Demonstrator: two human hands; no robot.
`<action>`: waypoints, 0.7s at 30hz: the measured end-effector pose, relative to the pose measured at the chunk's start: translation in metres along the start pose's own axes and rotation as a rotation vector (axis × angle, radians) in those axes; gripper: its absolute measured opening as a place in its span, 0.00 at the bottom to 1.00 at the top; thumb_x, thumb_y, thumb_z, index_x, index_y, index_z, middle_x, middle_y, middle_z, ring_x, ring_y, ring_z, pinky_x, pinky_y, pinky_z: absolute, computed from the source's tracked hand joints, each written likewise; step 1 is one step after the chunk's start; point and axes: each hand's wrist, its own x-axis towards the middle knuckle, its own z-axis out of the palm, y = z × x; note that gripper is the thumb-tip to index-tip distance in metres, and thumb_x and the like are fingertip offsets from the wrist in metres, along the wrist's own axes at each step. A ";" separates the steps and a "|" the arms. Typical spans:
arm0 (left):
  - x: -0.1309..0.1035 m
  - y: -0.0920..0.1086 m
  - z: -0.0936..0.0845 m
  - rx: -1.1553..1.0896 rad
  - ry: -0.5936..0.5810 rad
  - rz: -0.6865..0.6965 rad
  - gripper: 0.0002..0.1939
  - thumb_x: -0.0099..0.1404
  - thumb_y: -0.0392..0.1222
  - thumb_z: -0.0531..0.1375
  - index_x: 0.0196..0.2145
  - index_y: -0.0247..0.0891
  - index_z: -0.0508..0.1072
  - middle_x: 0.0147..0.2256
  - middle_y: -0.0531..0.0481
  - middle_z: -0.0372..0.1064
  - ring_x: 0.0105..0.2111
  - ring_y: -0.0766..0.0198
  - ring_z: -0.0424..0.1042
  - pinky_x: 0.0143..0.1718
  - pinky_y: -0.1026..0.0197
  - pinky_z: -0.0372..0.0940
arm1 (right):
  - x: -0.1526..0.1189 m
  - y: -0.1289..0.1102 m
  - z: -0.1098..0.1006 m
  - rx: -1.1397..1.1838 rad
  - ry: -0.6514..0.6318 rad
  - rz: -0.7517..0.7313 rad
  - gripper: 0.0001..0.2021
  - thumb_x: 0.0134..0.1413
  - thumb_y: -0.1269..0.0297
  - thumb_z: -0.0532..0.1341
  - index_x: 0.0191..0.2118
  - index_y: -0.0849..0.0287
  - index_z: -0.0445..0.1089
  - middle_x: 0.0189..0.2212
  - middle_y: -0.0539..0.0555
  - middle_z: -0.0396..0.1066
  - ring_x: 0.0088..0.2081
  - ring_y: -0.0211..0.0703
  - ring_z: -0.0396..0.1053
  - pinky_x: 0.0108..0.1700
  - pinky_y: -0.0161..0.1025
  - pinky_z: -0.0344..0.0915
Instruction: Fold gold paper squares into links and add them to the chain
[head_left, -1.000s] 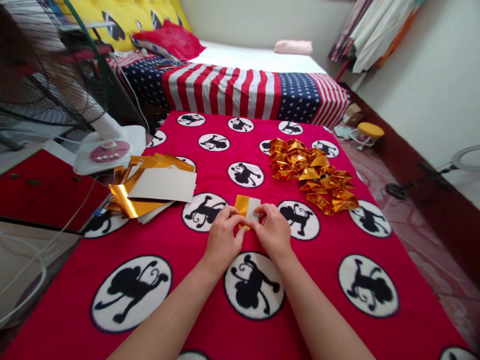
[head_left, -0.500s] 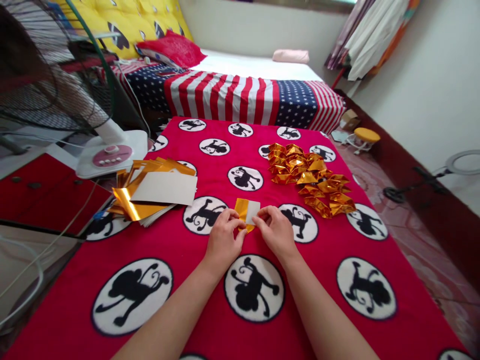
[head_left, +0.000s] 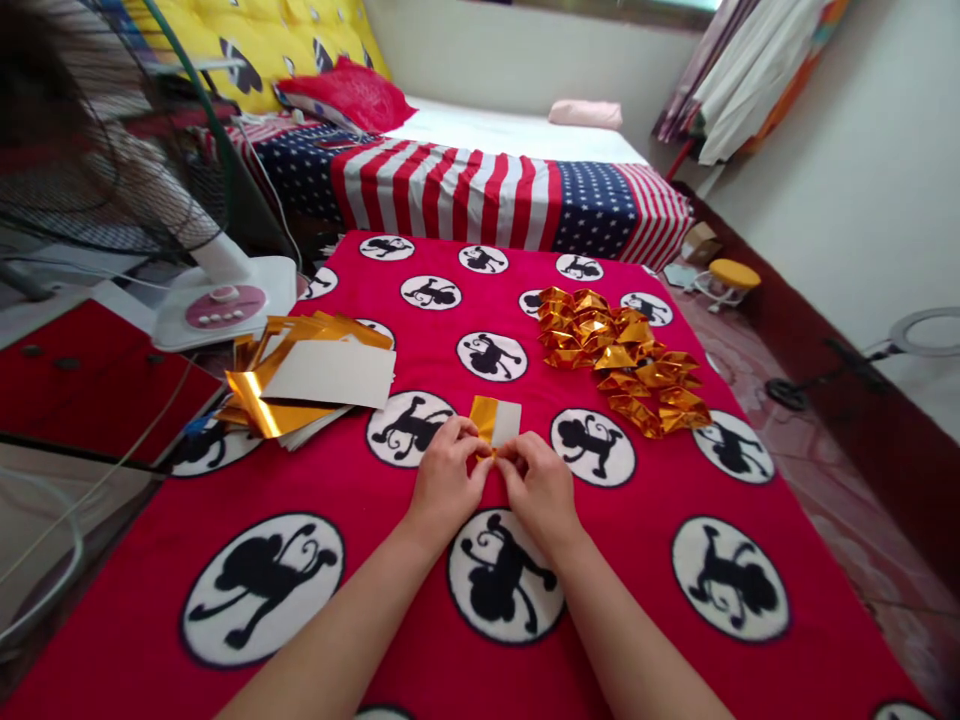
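A small folded sheet of gold foil paper [head_left: 496,420], gold on its left part and whitish on its right, lies on the red cloth in front of me. My left hand [head_left: 452,468] pinches its near left edge between thumb and fingers. Right beside it, my right hand [head_left: 536,485] is closed on the near edge too, the two thumbs almost meeting. My fingertips hide the paper's near end. To the left sits a loose stack of gold paper sheets [head_left: 330,372], a whitish side up on top. Folded gold paper pieces [head_left: 611,345] form a cluster at the right.
The red cloth [head_left: 360,620] carries monkey prints in white circles. An electric fan [head_left: 225,290] stands at the left beside a red-fronted cabinet [head_left: 97,385]. Beyond the cloth is a bed [head_left: 465,190] with a striped cover. A yellow stool [head_left: 733,273] is on the floor at right.
My right hand has moved from the paper's right side down and left to its near edge, next to my left thumb. My left hand has stayed in place.
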 end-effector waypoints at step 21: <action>0.019 -0.005 -0.010 0.046 -0.087 -0.068 0.10 0.56 0.27 0.60 0.27 0.38 0.78 0.35 0.50 0.72 0.36 0.65 0.71 0.41 0.62 0.66 | -0.001 -0.016 0.008 -0.318 -0.049 0.063 0.02 0.55 0.66 0.60 0.33 0.57 0.66 0.33 0.52 0.67 0.35 0.42 0.64 0.35 0.37 0.54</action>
